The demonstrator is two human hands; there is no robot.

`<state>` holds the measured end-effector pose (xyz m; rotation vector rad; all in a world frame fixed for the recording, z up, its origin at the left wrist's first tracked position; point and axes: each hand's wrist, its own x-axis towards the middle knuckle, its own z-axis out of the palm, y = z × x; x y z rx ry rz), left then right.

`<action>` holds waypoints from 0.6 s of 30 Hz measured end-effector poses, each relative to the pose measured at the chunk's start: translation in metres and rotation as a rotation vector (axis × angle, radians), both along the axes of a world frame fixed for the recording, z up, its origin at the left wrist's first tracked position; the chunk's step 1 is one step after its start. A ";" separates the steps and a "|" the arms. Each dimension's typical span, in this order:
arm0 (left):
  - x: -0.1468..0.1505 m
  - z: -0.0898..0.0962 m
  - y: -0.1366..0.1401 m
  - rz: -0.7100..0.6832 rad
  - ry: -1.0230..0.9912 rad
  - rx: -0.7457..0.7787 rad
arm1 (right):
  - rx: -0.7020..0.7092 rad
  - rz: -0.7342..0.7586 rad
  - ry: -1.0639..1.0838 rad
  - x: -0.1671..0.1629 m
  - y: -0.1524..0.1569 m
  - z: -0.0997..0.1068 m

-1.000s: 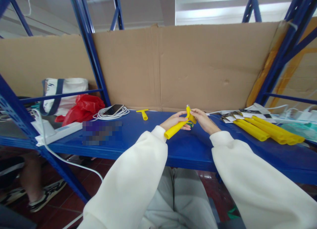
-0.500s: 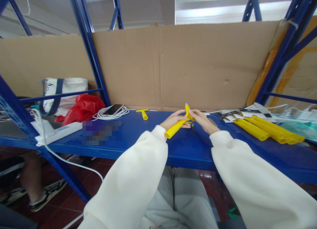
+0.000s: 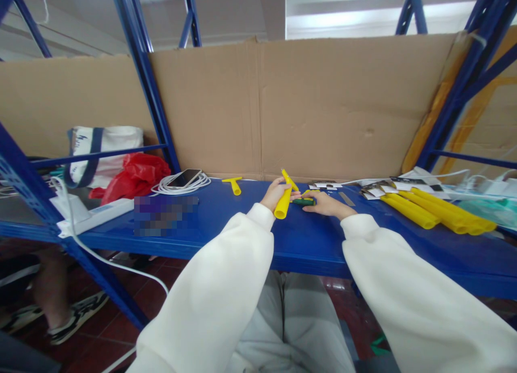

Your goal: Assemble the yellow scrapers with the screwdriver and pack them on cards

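My left hand is closed around a yellow T-shaped scraper. The round hollow end of its handle faces me, and its narrow yellow head slants up beyond my fingers. Just to the right, my right hand rests low over the blue tabletop, with its fingers closed on a green-and-yellow screwdriver. The screwdriver lies crosswise, its far end close to my left fingers, and its tip cannot be made out. A second, smaller yellow T-shaped piece lies on the table to the left.
Several yellow tubular handles lie at the right. A thin metal strip and small black-and-white packets are behind my right hand. To the left are a coiled white cable, a phone and a power strip.
My right hand has let go of the yellow scraper and dropped to the screwdriver on the table. My left hand has turned the scraper, so its handle end points more toward me.
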<state>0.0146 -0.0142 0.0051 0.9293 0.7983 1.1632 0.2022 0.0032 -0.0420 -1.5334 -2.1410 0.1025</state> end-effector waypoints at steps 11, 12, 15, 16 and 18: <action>0.001 -0.001 0.000 0.017 -0.014 -0.038 | 0.041 0.072 0.024 0.014 0.012 -0.006; 0.001 -0.001 0.000 0.018 -0.016 -0.041 | 0.058 0.070 0.043 0.014 0.012 -0.005; 0.001 -0.002 0.002 0.018 -0.030 -0.041 | 0.114 0.077 0.141 0.013 0.009 -0.001; 0.001 -0.003 0.002 0.018 -0.033 -0.038 | 0.132 0.086 0.189 0.012 0.008 0.001; 0.001 -0.004 0.004 0.020 -0.033 -0.028 | 0.169 0.099 0.306 0.008 0.007 0.006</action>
